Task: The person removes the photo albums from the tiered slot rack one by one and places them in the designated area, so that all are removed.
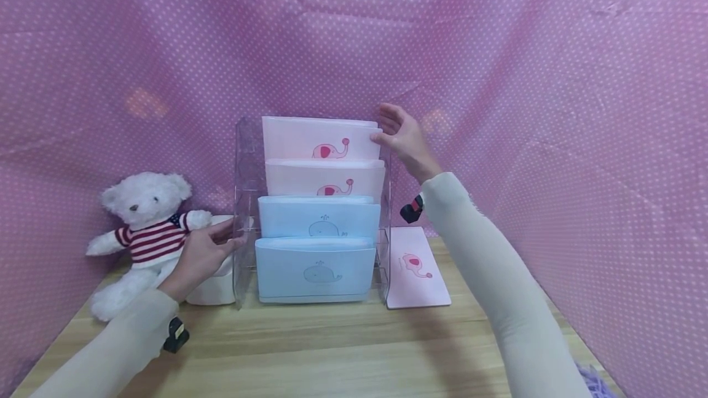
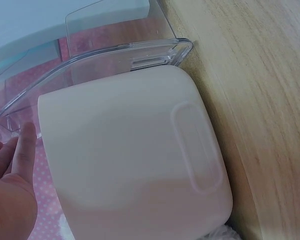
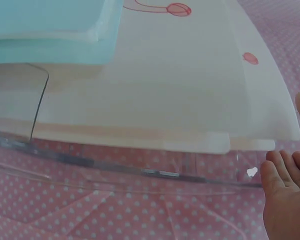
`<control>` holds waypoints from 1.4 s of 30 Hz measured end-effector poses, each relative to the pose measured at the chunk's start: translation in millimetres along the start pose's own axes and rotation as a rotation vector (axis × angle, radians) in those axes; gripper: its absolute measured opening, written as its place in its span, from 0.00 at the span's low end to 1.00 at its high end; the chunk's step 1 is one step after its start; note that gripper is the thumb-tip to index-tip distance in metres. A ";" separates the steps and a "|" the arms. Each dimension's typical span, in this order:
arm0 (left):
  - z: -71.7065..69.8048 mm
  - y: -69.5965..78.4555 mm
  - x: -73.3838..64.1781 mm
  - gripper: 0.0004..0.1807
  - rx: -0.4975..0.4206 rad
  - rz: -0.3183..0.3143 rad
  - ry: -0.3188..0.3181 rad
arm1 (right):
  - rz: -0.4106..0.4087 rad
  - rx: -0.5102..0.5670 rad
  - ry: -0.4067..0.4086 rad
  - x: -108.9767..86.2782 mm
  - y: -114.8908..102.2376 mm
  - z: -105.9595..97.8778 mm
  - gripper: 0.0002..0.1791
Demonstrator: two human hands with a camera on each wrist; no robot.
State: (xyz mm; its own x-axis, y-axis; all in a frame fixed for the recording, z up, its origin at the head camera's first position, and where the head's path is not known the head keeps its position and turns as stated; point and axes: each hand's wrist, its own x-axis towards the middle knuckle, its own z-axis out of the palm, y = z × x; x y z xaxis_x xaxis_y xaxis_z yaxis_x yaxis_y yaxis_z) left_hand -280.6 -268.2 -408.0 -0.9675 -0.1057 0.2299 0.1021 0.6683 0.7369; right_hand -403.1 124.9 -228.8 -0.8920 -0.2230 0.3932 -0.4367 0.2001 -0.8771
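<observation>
A clear tiered rack [image 1: 239,201] holds pink elephant booklets [image 1: 293,140] on its upper tiers and light blue whale booklets [image 1: 282,269] on its lower ones. My left hand [image 1: 201,257] is at the rack's left wall, its fingers mostly straight and touching the clear plastic. In the left wrist view, one extended finger [image 2: 24,152] lies along the wall's edge. At the top right corner of the rearmost pink booklets is my right hand [image 1: 406,140]. Its thumb overlaps the corner in the head view, with relaxed fingers beyond; the right wrist view shows thumb and fingers spread around that corner.
A cream rounded bin [image 2: 125,150] stands against the rack's left side, beside a white teddy bear [image 1: 146,214] in a striped shirt. Another pink elephant booklet [image 1: 409,287] lies right of the rack on the wooden table [image 1: 310,349]. Pink dotted cloth [image 1: 354,35] hangs around.
</observation>
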 end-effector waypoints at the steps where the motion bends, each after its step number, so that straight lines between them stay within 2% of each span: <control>1: -0.4 0.5 -0.3 0.35 -0.002 -0.004 -0.004 | 0.006 -0.005 -0.002 0.6 -0.4 1.4 0.41; 7: -3.0 3.0 -1.5 0.35 -0.010 -0.018 -0.022 | 0.023 -0.064 0.013 5.5 -4.4 10.7 0.41; 13: -2.6 1.5 -1.3 0.34 -0.002 -0.015 -0.013 | 0.069 -0.150 0.019 11.7 -8.0 22.6 0.41; 18: 0.2 -1.1 1.2 0.33 0.005 0.011 0.012 | 0.075 -0.238 -0.003 15.3 -4.8 34.1 0.36; 23: 1.0 -1.3 2.3 0.32 0.000 0.026 0.014 | 0.057 -0.314 0.015 18.9 -1.4 37.7 0.30; 30: -1.2 0.1 0.9 0.33 0.009 0.035 0.002 | 0.069 -0.322 0.030 21.2 -1.3 38.3 0.25; 37: 0.1 -0.3 -1.4 0.33 -0.003 -0.011 0.003 | 0.095 -0.271 0.036 20.2 -1.2 40.8 0.23; 42: 0.6 -1.1 -2.2 0.33 0.002 0.006 0.011 | 0.087 -0.246 0.069 18.9 -2.9 43.5 0.22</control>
State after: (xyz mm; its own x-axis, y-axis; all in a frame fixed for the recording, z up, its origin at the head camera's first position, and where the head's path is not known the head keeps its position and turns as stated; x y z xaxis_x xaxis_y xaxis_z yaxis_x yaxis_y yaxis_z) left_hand -278.8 -268.3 -409.7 -0.9643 -0.1094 0.2411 0.1075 0.6702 0.7343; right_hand -413.7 78.6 -230.8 -0.9297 -0.1307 0.3442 -0.3654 0.4435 -0.8184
